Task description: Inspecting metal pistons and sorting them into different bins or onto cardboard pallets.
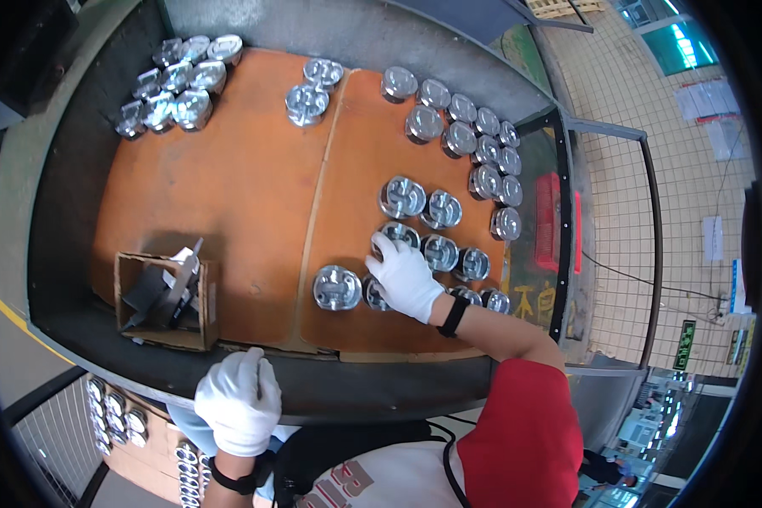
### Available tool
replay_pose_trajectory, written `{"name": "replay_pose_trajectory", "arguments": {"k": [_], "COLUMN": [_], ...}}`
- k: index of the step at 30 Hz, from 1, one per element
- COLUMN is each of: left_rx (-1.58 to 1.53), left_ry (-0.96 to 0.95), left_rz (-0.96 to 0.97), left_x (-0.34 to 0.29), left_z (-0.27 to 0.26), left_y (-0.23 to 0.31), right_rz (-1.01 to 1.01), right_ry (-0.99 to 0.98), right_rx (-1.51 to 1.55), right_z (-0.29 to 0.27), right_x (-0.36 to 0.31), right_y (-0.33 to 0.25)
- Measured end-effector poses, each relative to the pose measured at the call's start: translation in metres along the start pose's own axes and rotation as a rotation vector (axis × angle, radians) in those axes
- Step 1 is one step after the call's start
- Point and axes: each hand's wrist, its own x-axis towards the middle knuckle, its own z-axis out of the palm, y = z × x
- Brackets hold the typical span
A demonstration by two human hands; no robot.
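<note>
My right hand (405, 278), in a white glove, reaches over a group of shiny metal pistons in the right half of a deep bin. Its fingers close at the near edge of one piston (400, 232), which the glove partly covers. Just left of that hand stands another piston (337, 289), its hollow side up; one beside it is half hidden by the glove. My left hand (239, 405), also gloved, is at the bin's front wall (347, 383). Its fingers are bent and pressed together; whatever they may hold is hidden.
Face-up pistons (423, 124) line the bin's back right corner. More pistons (177, 78) fill the back left, and a pair (306, 104) stands at the back middle. An open cardboard box (168, 337) with dark flat pieces is front left. Beyond the right wall sits a red basket (548, 222).
</note>
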Motion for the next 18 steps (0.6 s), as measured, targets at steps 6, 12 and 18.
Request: {"name": "replay_pose_trajectory", "arguments": {"k": [6, 12, 18], "left_rx": [0.016, 0.012, -0.041], "left_ry": [0.054, 0.119, 0.091], "left_rz": [0.059, 0.107, 0.05], "left_x": [-0.004, -0.008, -0.006], "left_z": [0.002, 0.006, -0.003], "left_y": [-0.004, -0.01, -0.008], "right_rz": [-0.094, -0.099, -0.083], "right_ry": [-0.088, -0.195, -0.317], "right_rx": [0.122, 0.001, 0.085], "right_z": [0.008, -0.004, -0.068], "right_x": [0.003, 0.006, 0.013], "right_y": [0.024, 0.017, 0.008]}}
